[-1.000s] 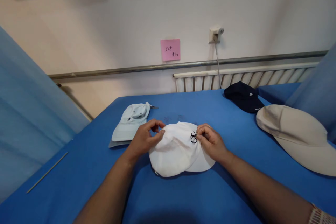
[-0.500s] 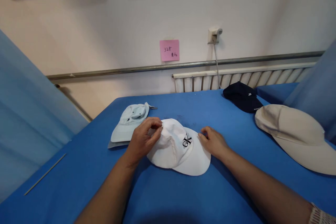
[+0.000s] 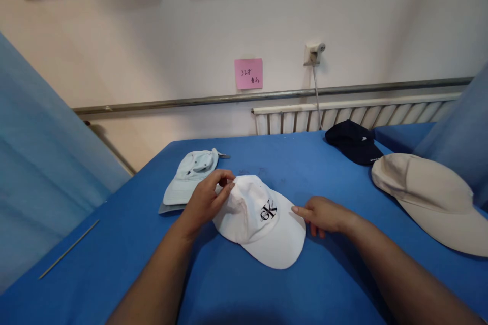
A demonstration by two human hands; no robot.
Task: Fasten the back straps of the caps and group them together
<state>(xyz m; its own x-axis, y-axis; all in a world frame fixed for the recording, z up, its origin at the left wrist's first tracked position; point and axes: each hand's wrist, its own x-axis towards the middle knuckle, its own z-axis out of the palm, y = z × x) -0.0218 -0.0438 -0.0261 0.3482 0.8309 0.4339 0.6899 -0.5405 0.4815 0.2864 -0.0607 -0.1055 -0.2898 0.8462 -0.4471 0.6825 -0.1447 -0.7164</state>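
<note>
1. Cap (image 3: 259, 222), white, lies on the tabletop (image 3: 127, 259) between the two hands: crown to the left, brim pointing right and toward the wearer, logo facing up.
2. Handling, my judgement: the crown cloth looks soft and creased, the brim stiffer. I would pinch the crown lightly and steer by the brim; a hard tug on the cloth would probably deepen the folds.
3. I would also move both hands together, since turning the brim alone could twist the crown, and hold the cap low so it slides rather than tips.
4. Left hand (image 3: 209, 196): thumb and forefinger nearly closed, apparently pinching cloth at the top of the crown; back of the hand upward, wrist low. It overlaps the light-blue cap (image 3: 187, 177) in my view; I cannot tell if they touch.
5. Right hand (image 3: 324, 214): thumb stretched out to the brim's upper right edge, other fingers loosely curled beside it. I cannot tell whether any finger is under the brim, so a grip is unconfirmed.
6. Forearms come in from the lower corners, angled inward; navy cap (image 3: 353, 142) and beige cap (image 3: 430, 193) sit well right of the cap.
</note>
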